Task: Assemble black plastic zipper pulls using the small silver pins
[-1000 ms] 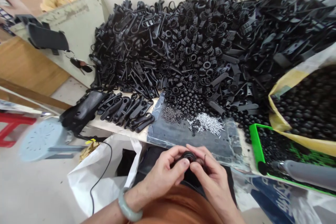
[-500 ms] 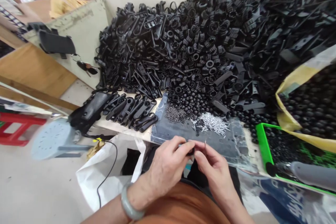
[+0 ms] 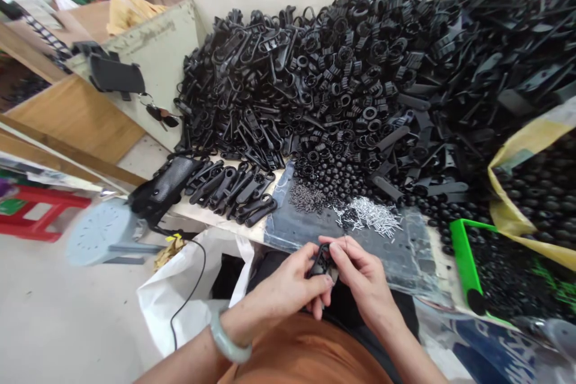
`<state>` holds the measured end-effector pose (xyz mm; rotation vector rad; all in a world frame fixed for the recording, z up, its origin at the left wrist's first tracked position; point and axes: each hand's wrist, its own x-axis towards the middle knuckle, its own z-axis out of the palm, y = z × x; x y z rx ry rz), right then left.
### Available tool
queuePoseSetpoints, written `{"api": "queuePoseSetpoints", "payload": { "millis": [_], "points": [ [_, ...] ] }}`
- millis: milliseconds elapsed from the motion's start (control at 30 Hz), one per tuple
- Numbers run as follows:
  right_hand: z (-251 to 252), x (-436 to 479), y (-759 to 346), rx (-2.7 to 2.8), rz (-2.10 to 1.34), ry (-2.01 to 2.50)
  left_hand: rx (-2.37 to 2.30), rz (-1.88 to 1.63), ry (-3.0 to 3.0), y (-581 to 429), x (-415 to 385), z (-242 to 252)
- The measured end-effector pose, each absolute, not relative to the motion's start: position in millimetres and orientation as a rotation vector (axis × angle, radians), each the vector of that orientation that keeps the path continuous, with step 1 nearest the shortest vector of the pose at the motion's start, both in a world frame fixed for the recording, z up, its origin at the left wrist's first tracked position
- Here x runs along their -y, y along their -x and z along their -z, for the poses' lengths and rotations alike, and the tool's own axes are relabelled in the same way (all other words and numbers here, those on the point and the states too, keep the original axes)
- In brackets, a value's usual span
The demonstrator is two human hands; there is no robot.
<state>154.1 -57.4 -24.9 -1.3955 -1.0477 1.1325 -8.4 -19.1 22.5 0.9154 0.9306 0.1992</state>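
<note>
Both my hands meet just below the table's front edge. My left hand (image 3: 288, 288), with a pale green bangle on the wrist, grips a small black plastic part (image 3: 320, 262) from the left. My right hand (image 3: 360, 279) pinches the same part from the right, fingers closed on its top. Just beyond them lie a heap of small silver pins (image 3: 371, 216) and a heap of small dark screws (image 3: 306, 198) on a dark mat (image 3: 297, 229). A row of assembled black handles (image 3: 234, 187) lies to the left of the mat.
A huge pile of black plastic parts (image 3: 351, 72) fills the table behind. A yellow bag of black pieces (image 3: 531, 192) and a green tray (image 3: 463, 258) sit at right. A black mesh case (image 3: 162, 189), a white bag (image 3: 189, 294) and a grey stool (image 3: 101, 231) are at left.
The view has shifted, so the table sits further right in the frame. My hands rose a little toward the table edge and still work the black part between them.
</note>
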Motion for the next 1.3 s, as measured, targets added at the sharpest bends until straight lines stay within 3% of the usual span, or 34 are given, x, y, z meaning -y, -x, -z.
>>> {"api": "queuePoseSetpoints", "payload": {
  "millis": [867,1100,1300],
  "points": [
    [22.7,68.6,-165.4,1.449,-1.078,1.389,-0.856,-0.224,-0.709,20.6,22.3,-21.8],
    [22.3,53.5,-182.8,1.432,-0.735,1.583,-1.259,-0.566,-1.335,21.3,-1.8,-8.9],
    [21.7,15.9,-190.0,1.618,-0.525,1.712,-1.531,-0.438,-1.886,-10.2,-23.5,-2.9]
  ]
}}
